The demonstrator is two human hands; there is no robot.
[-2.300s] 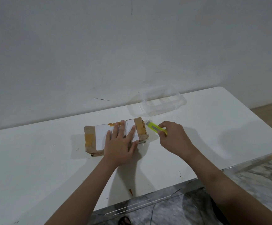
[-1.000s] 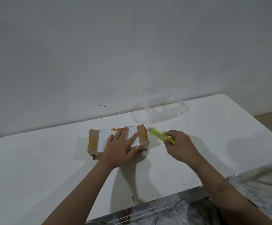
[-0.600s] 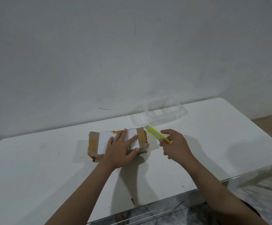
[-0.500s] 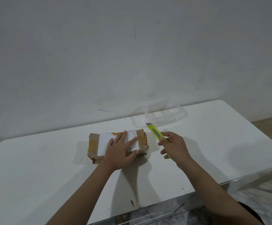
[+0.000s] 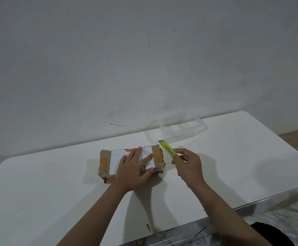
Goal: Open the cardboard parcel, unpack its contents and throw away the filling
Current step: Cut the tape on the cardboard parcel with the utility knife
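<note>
Parcel (image 5: 109, 161) is lying mid-counter (image 5: 38, 192), taped, white label on top. Left hand (image 5: 133, 170) is pressing flat on it, fingers straight, thumb over the near edge. Right hand (image 5: 189, 166) is pinching a yellow box cutter (image 5: 167, 150), its grip clamped on the handle, blade tip hanging just beyond the parcel's right end. Clear plastic tray (image 5: 180, 128) is sitting behind, close to the blade. An orange scrap (image 5: 148, 228) is lying near the front edge.
</note>
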